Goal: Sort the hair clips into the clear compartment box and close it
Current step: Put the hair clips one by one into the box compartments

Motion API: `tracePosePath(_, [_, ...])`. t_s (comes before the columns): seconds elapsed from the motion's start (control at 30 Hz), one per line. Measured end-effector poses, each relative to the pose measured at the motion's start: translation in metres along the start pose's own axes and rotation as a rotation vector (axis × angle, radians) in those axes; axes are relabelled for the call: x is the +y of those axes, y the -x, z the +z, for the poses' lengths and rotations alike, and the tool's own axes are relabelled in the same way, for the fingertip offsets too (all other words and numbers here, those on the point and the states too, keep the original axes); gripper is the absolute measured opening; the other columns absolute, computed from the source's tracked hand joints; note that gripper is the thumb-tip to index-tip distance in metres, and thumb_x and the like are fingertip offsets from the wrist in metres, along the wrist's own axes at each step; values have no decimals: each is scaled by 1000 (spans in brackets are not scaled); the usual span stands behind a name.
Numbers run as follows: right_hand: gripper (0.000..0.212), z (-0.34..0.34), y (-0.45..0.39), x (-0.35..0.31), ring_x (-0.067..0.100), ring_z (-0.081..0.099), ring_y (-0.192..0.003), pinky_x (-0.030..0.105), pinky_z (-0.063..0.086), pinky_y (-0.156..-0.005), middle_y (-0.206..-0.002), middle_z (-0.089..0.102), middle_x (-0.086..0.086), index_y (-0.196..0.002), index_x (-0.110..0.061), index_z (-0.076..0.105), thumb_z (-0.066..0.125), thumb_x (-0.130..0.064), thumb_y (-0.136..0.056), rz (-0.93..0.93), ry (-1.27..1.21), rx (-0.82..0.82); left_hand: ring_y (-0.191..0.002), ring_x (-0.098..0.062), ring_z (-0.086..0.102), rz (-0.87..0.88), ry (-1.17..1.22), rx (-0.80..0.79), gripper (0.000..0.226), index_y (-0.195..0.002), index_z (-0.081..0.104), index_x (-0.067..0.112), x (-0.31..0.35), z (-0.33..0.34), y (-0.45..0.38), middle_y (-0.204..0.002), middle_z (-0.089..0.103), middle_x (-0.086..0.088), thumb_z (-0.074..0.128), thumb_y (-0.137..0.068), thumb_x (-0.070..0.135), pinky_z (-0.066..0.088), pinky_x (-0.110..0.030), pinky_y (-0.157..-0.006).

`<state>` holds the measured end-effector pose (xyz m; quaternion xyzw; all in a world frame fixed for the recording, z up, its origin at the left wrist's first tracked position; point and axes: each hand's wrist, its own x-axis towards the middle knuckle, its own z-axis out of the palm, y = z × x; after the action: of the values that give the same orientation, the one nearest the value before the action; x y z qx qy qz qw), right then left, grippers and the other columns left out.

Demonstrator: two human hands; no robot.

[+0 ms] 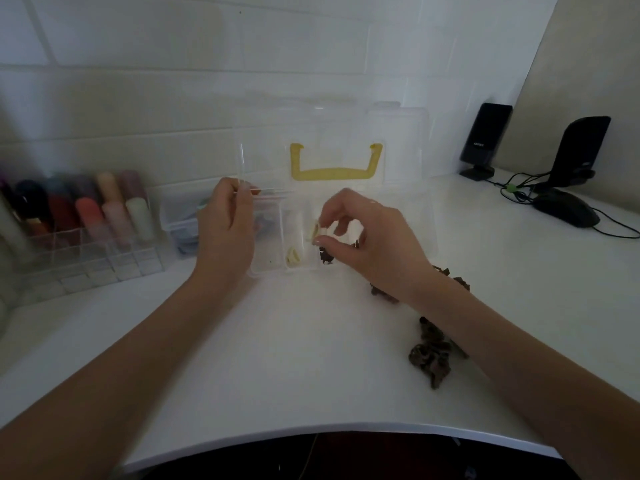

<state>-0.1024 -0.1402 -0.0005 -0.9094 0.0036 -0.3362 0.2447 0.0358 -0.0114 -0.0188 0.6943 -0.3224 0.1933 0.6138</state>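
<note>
Two bare forearms and hands, nothing worn.

Both arms enter from the bottom corners, uncovered from the frame edge to the fingertips, with no sleeve or cuff in view. The left hand point(225, 230) shows its back, smooth and unmarked, the wrist bare. The right hand point(372, 244) is likewise plain across the knuckles and wrist, with no ring showing on the fingers that can be seen. Nails look short; the dim, soft picture hides whether they are painted.
</note>
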Motion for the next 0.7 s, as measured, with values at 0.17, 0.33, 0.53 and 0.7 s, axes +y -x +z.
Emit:
tracePosePath(0.17, [8,16,-5,6,5,50,-94,38,51,-73,-103,61,-13,-84,-22,64,68,-15,-82,-109,121,-62,-61,15,48,9,4,0,18,-89,50,8,0,0,0,-70,48,12,36,-99,11,34,1,-59])
tracePosePath(0.33, [12,-17,7,12,4,55,-81,18,46,-68,-96,63,-8,-82,-19,68,71,-7,-80,-75,32,-21,-58,14,47,7,13,-1,18,-88,49,7,0,0,0,-68,47,11,36,-99,10,35,-1,-57])
tracePosePath(0.53, [21,-60,48,18,-1,60,-98,9,41,-82,-102,67,-21,-100,-34,66,65,-40,-79,77,-53,-199,-57,15,46,-5,18,1,19,-89,51,8,-2,2,-1,-68,47,11,35,-99,12,36,-1,-58])
tracePosePath(0.7, [78,-67,90,18,-4,16,-141,29,6,-117,-149,26,-29,-136,-50,28,52,-78,-68,21,122,-403,-61,16,47,9,-11,14,18,-89,50,11,-4,1,-1,-71,50,8,36,-99,13,34,-1,-59])
